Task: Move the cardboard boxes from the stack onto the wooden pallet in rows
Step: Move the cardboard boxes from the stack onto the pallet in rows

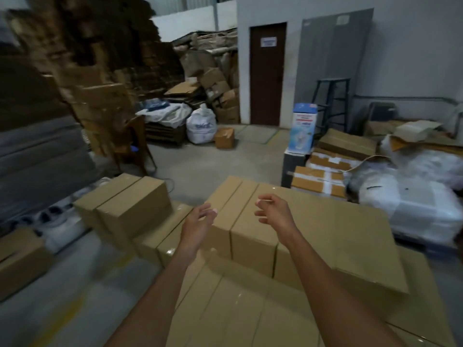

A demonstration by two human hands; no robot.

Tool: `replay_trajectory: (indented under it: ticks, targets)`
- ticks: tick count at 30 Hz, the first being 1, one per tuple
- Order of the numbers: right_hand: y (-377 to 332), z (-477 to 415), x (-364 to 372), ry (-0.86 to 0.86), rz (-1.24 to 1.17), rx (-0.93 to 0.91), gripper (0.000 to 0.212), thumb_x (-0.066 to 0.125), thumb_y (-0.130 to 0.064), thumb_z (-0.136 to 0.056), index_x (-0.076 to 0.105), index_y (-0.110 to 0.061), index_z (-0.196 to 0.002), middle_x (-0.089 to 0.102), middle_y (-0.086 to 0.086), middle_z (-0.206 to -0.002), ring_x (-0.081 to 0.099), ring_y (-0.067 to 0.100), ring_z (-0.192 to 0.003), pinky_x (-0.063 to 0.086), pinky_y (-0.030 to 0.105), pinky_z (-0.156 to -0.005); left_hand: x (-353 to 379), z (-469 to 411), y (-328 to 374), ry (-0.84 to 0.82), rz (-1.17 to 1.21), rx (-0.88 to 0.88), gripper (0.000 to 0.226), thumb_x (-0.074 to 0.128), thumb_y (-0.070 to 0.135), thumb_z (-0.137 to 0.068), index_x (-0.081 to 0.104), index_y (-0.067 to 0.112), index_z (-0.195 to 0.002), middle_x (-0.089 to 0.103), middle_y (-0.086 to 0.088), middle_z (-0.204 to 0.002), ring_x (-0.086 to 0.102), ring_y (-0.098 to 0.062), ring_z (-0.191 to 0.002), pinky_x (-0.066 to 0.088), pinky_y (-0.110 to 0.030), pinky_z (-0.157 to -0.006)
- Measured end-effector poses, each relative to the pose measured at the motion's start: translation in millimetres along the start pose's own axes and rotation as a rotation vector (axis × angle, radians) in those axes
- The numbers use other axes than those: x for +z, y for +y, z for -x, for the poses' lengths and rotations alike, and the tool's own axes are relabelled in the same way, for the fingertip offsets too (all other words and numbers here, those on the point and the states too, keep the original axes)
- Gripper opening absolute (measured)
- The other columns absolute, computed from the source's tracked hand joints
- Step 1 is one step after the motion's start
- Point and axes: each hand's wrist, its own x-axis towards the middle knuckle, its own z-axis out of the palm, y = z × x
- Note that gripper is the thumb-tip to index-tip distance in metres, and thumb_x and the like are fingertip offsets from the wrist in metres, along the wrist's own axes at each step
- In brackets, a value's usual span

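Both arms reach forward, left hand point(199, 220) and right hand point(271, 209) empty (fingers loosely curled).

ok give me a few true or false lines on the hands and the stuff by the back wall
1. The left hand and the right hand both hold nothing. True.
2. The brown door stands open. False: it is shut.
3. The blue and white box stands upright, to the right of the door. True.
4. The white sack lies on top of the cardboard boxes under the hands. False: it sits on the floor far behind them, left of the door.
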Motion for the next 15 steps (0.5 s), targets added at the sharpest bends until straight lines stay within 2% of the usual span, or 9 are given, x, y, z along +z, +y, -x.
replay_trajectory:
  ticks: [3, 6, 8, 11, 15]
  targets:
    - [10, 31, 87, -0.059, 0.016, 0.019, 0.014, 0.063, -0.016, -0.095, 0.066, -0.016, -0.109, 0.072, 0.007, -0.100, 0.072, 0.023, -0.080, 0.057, 0.038, -0.071, -92, 22, -17, 0.119, 0.017, -0.035, 0.017, 0.067, 0.029, -0.097, 0.066, 0.027, -0.114, 0.071, -0.002, -0.115, 0.069, -0.019, -0.102, 0.054, -0.040, -0.091]
    - [21, 62, 164, -0.104, 0.027, 0.040, 0.014, 0.064, -0.015, -0.095, 0.066, -0.013, -0.108, 0.071, 0.008, -0.098, 0.068, 0.020, -0.070, 0.053, 0.034, -0.062, -175, 45, -37, 0.186, 0.039, -0.083, 0.027, 0.065, 0.025, -0.098, 0.063, 0.018, -0.125, 0.068, -0.002, -0.115, 0.067, -0.018, -0.098, 0.053, -0.034, -0.085]
    - [25, 78, 209, -0.143, 0.032, 0.053, 0.011, 0.063, -0.016, -0.095, 0.066, -0.014, -0.106, 0.070, 0.007, -0.094, 0.065, 0.018, -0.068, 0.051, 0.030, -0.059, -225, 57, -50, 0.248, 0.029, -0.103, 0.025, 0.065, 0.024, -0.099, 0.063, 0.016, -0.122, 0.068, -0.003, -0.111, 0.066, -0.015, -0.092, 0.052, -0.031, -0.080]
    - [30, 91, 269, -0.219, 0.029, 0.063, 0.014, 0.064, -0.018, -0.095, 0.065, -0.013, -0.108, 0.070, 0.009, -0.097, 0.066, 0.019, -0.072, 0.052, 0.031, -0.062, -285, 68, -70, 0.328, 0.018, -0.133, 0.018, 0.065, 0.028, -0.099, 0.065, 0.022, -0.115, 0.069, -0.003, -0.112, 0.066, -0.014, -0.093, 0.053, -0.036, -0.085]
    - [39, 86, 344, -0.291, 0.060, 0.047, 0.013, 0.064, -0.018, -0.094, 0.066, -0.012, -0.105, 0.070, 0.010, -0.097, 0.066, 0.019, -0.073, 0.054, 0.032, -0.062, -345, 67, -94, 0.405, 0.044, -0.187, 0.028, 0.066, 0.033, -0.098, 0.064, 0.021, -0.124, 0.068, 0.001, -0.113, 0.068, -0.020, -0.103, 0.054, -0.036, -0.087]
